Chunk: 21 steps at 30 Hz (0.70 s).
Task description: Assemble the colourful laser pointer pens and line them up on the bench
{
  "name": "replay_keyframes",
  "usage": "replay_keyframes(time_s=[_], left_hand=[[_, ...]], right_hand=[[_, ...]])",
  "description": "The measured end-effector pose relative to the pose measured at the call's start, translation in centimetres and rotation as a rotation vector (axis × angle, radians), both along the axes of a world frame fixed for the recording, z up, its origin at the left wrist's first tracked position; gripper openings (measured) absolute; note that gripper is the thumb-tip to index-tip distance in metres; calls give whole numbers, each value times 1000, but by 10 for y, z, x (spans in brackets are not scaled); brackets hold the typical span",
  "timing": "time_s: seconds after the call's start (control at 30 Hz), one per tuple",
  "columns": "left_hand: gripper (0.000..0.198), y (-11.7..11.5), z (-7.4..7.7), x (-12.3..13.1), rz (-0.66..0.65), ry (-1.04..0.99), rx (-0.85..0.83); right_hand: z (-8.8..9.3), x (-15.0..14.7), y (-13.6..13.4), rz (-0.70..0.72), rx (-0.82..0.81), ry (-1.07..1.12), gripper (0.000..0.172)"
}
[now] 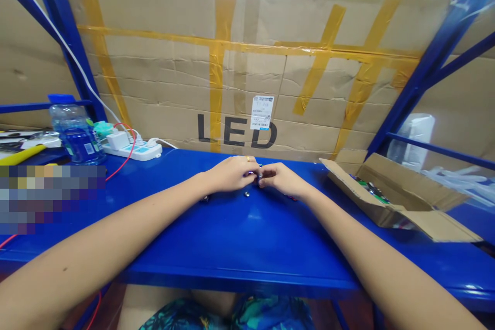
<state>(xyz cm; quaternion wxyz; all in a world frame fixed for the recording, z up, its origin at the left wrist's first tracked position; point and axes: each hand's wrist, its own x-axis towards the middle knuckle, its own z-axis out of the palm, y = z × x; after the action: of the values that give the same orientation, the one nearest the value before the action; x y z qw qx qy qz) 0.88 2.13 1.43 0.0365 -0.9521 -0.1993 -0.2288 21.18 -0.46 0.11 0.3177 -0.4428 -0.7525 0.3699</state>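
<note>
Over the blue table (pixel 247 247), the left hand (pixel 234 172) and right hand (pixel 284 180) meet, fingertips nearly closed, both pinching one small shiny part (pixel 259 176), mostly hidden between them. It looks light, stiff, perhaps slick, best held by its edges. I count one loose metal piece (pixel 246 194) before them, one open cardboard box (pixel 410 201), one blue-capped bottle (pixel 77 131), one power strip (pixel 143 151).

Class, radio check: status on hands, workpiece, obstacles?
Left hand and right hand: pinching small shiny part, details hidden. Loose metal piece on blue table, just nearside. Open carton off right, not blocking hands.
</note>
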Motion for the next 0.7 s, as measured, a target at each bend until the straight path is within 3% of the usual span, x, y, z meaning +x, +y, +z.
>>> replay_keyframes(time_s=[0.17,0.3,0.53,0.7], left_hand=[[20,0,13,-10,179,166,-70],[19,1,12,-16,267,349,-160],[15,-6,3,-5,325,373,-151],[6,-6,5,-4,252,309,-148]], right_hand=[[-4,4,6,25,86,-85,20],[-5,4,7,31,93,-134,22],[-2,1,3,32,81,-138,23],[-2,1,3,47,81,-121,20]])
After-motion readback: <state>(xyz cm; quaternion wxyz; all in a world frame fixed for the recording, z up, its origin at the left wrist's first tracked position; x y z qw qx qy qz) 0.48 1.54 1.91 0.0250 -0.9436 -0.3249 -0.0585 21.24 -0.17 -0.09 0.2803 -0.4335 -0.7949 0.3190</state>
